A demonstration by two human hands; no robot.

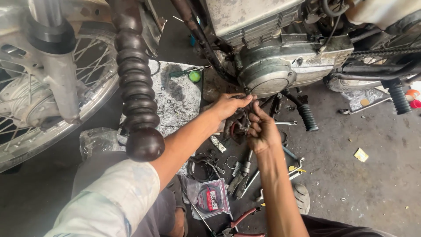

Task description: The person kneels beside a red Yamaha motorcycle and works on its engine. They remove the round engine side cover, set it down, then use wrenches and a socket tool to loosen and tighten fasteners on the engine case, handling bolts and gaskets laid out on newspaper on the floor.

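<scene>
Just below the round grey metal engine cover (266, 74), the left hand (228, 106) and right hand (262, 129) both pinched a small dark greasy part (239, 125); oily fingers could probably have dropped it among the steel wrenches (289, 162) beneath the cover.

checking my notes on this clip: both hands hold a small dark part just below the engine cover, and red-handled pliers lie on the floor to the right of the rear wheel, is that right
One thing is wrong. The head view shows the red-handled pliers on the floor at the bottom of the picture, near the person's right forearm and a clear plastic packet, not by the rear wheel. The rest holds: left hand and right hand hold a small dark part just below the engine cover.
</scene>
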